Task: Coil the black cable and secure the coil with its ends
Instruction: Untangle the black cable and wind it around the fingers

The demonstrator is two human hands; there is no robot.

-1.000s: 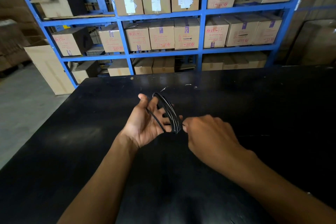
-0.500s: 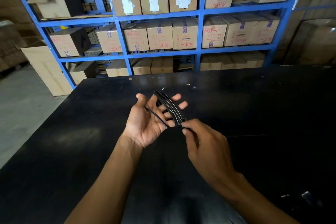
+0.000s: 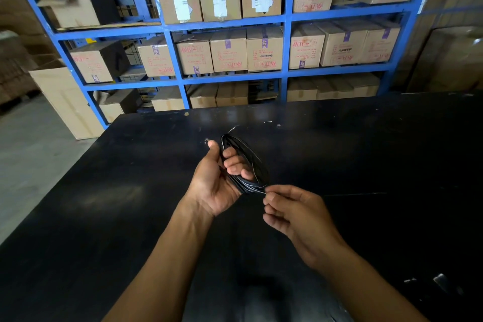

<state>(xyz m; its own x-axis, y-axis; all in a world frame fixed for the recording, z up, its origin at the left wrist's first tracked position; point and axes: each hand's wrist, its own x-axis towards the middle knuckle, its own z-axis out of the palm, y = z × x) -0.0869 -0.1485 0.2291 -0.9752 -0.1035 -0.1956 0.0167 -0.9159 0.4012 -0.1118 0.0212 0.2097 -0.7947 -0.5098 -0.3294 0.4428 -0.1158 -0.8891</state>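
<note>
Left hand (image 3: 217,185) grips coil (image 3: 245,162), right hand (image 3: 292,212) pinches cable end — securing step; next, wrap end around loops.

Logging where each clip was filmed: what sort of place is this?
Probably a warehouse or stockroom: tall blue metal shelving packed with labelled brown cardboard boxes, a bare grey concrete floor, and a large black worktable.

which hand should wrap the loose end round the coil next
Likely the right hand: its fingers already pinch the cable strand at the near edge of the coil. The left hand is occupied, its fingers curled through the loops to hold them together.
</note>
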